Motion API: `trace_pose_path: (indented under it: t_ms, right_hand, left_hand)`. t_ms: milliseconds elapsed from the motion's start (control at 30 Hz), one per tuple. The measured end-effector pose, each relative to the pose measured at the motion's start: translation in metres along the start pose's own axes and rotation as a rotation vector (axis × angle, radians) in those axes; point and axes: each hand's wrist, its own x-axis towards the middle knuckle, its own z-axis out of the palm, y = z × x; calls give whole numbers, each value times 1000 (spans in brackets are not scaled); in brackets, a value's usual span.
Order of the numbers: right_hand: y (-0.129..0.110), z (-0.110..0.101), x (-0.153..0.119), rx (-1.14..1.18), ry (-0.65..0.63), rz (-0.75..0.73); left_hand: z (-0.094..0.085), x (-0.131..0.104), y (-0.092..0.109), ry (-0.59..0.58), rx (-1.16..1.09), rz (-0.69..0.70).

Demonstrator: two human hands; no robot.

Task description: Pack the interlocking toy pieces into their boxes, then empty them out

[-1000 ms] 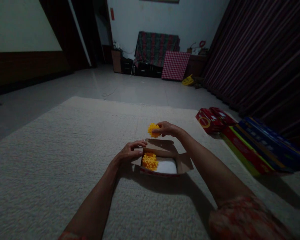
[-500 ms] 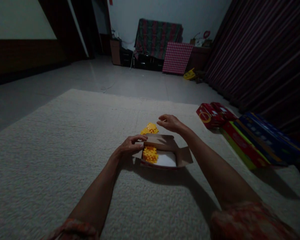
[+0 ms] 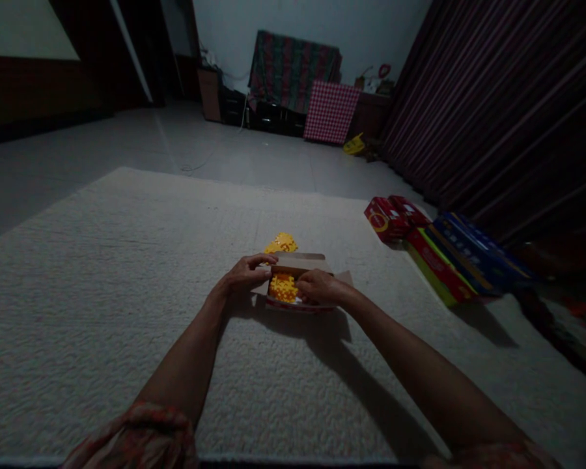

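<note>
An open cardboard box (image 3: 303,262) rests on the pale mat, its flaps folded outward. Inside, yellow notched plastic pieces (image 3: 283,287) are stacked against the left end. My left hand (image 3: 248,272) grips the box's left back corner, thumb and fingers on either side of the wall. My right hand (image 3: 317,286) reaches into the box just right of the stack. Its fingers are curled, and their tips are hidden, so whatever they pinch cannot be made out. Just behind the box, more yellow pieces (image 3: 282,243) lie on the mat.
Red boxes (image 3: 388,218) stand on the mat to the right, beside a green-and-red box (image 3: 442,270) and a blue box (image 3: 476,251). A dark curtain (image 3: 434,111) hangs on the right. Cloth-covered furniture (image 3: 295,71) stands against the far wall.
My right hand has come down from above the back right of the box into it, beside the yellow stack. My left hand stays at the box's left side. The view has shifted slightly.
</note>
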Motion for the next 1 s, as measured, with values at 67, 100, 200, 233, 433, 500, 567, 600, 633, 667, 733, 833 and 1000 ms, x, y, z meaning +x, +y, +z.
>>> trace_pose_path:
  t_ms: [67,100,200,233,433,500,567,600,633,667,733,833,1000]
  right_hand:
    - [-3,5,2,84,1,67]
    - [-5,7,2,135,7,98]
    - [-11,14,2,214,41,181]
    - [-12,16,2,222,54,193]
    - [-9,25,13,298,44,153]
    - [-9,26,14,303,38,176]
    - [-12,25,12,346,33,184]
    - [-15,25,10,372,29,180]
    - [-17,24,8,396,23,177]
    - [-20,24,6,416,16,174]
    - [-25,24,2,449,8,180]
    - [-28,22,-3,513,9,192]
    - [-23,4,-18,464,16,135]
  left_hand:
    - [1,0,-1,0,-1,-2]
    - [1,1,-1,4,-9,-7]
    - [2,1,-4,9,-48,-22]
    - [2,1,-5,5,-59,-23]
    - [1,2,-5,-16,-54,-32]
    - [0,2,-5,-28,-45,-36]
    - [0,3,-5,-31,-36,-34]
    - [0,3,-5,-28,-30,-35]
    - [0,3,-5,-24,-27,-36]
    - [1,2,-5,-20,-26,-38]
    - [1,1,-3,-17,-31,-44]
    - [2,-1,1,-18,-32,-42]
    - [2,-2,4,-11,12,-28]
